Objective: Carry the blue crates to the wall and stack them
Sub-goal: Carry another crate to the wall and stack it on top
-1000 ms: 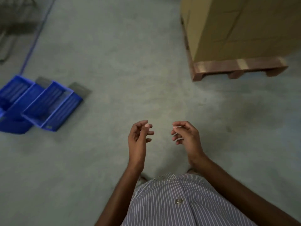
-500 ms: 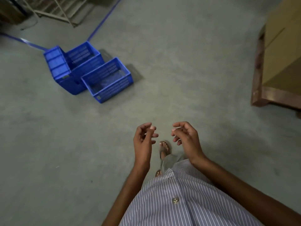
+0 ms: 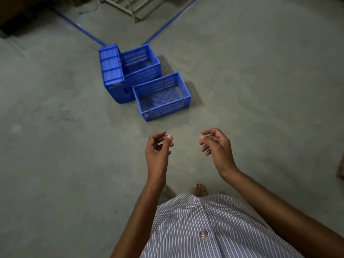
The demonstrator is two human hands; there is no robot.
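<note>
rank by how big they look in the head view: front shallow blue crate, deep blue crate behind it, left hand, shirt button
1. front shallow blue crate
2. deep blue crate, partly hidden, so unsure against the first
3. left hand, enlarged by nearness to camera
4. shirt button

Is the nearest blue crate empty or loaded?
Empty. The nearest crate sits upright on the floor, and its lattice bottom shows bare through the open top.
</note>
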